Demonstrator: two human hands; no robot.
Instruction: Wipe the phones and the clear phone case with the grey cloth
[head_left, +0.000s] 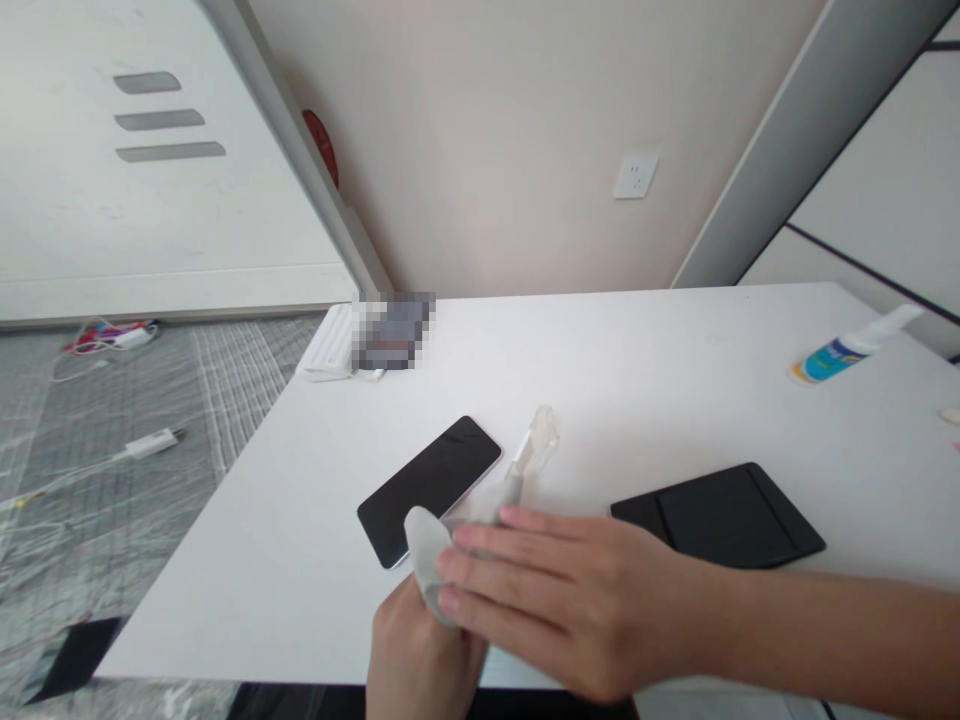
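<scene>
Near black rectangular phone [427, 490], my right fingers [510, 575] covered pale cloth [424, 545]; couldn't tell right or left hand's [420, 645] grip; judged even pressure best.

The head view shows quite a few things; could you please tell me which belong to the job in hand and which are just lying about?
Seemingly in use:
- left hand
- right hand
- pale cloth
- clear item beyond the fingers, probably

Apparently lying about, untouched:
- black-screened phone
- flat black pad
- blue-labelled bottle
</scene>
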